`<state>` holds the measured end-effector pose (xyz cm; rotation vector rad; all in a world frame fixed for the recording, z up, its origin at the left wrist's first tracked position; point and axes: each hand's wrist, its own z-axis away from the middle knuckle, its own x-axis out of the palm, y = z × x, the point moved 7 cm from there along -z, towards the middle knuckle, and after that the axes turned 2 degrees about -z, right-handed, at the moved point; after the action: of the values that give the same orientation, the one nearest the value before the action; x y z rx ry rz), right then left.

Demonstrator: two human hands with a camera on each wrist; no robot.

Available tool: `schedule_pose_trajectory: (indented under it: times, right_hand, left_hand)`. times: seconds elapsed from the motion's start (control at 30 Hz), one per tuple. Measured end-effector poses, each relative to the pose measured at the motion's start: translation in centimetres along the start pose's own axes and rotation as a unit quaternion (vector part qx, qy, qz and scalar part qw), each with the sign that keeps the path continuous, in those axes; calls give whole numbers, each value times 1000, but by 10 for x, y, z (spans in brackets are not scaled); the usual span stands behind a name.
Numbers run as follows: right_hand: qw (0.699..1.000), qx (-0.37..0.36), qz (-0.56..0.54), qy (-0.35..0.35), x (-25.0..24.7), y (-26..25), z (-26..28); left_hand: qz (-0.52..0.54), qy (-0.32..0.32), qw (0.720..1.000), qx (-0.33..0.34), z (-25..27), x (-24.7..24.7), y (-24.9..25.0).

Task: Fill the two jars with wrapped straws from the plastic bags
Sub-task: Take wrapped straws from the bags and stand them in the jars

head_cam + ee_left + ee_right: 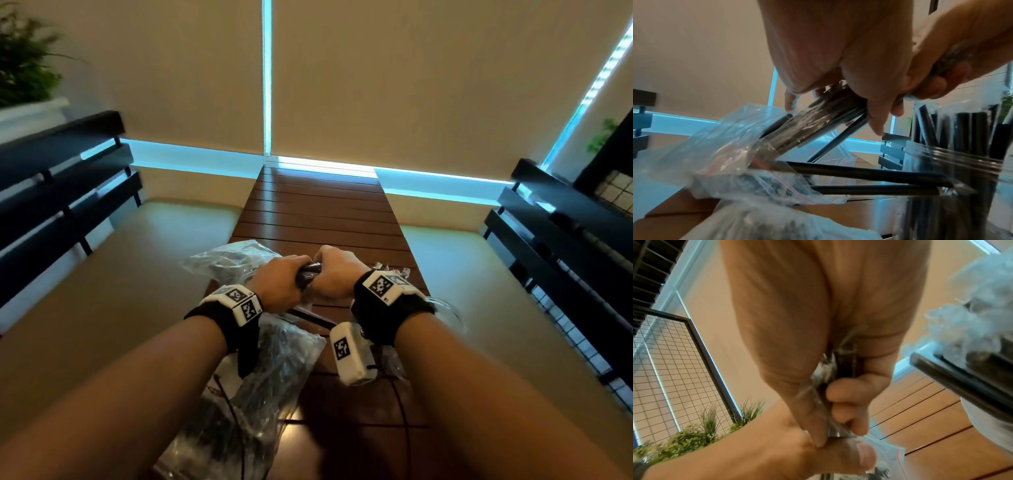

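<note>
i'd say i'm midway: one jar beside my hands already holds upright straws; the second jar i can't make out. a bag on the desk still has straws. my left hand and right hand meet knuckle to knuckle, both curled round one bundle of wrapped straws.

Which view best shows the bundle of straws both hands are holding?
The left wrist view: the bundle of straws shows lengthwise, running from the left hand into a plastic bag. The head view shows only a dark stub between the hands; the right wrist view shows a sliver between fingers.
</note>
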<state>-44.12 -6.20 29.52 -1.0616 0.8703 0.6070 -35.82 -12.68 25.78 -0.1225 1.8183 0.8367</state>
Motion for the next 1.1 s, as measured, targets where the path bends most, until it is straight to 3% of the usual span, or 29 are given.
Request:
schedule_pose_trajectory:
  times: [0.27,0.37,0.43,0.47,0.53,0.6,0.63,0.67,0.73,0.77,0.83,0.97,1.1]
  right_hand:
    - [996,-45,-69,-29,22,-4,-5]
    - [995,-10,-77,-59,33,4,-8]
    - [990,34,-135,-32,40,14,-13]
    - [975,45,-217,-6,42,18,-15]
    - [907,44,-418,40,46,21,-15]
    - [863,30,-503,34,55,20,-16]
    - [867,31,-497,13,64,19,-19]
    - [896,38,-442,-3,73,19,-20]
    - [982,73,-174,4,88,27,-25]
    - [996,76,-25,29,91,30,-27]
    - [990,70,117,22,104,31,-31]
    - [981,42,182,-43,123,27,-37]
    - [987,-9,157,-18,93,0,-37]
  left_hand:
    - [37,16,999,-16,5,0,-25]
    - [40,21,999,-19,4,-3,-30]
    - [32,27,999,-20,4,-3,-34]
    - [30,32,999,-23,5,-4,-36]
    - [42,49,997,-37,7,-11,-40]
    - [59,66,995,-49,10,-20,-43]
    - [66,71,994,-54,11,-24,-44]
    - [70,75,993,-63,12,-27,-45]
    - [80,74,991,-79,14,-30,-47]
    - [84,73,990,-83,15,-31,-47]
    - [93,70,989,-91,17,-31,-49]
    - [108,77,987,-90,20,-37,-53]
    - [105,74,988,-91,18,-42,-54]
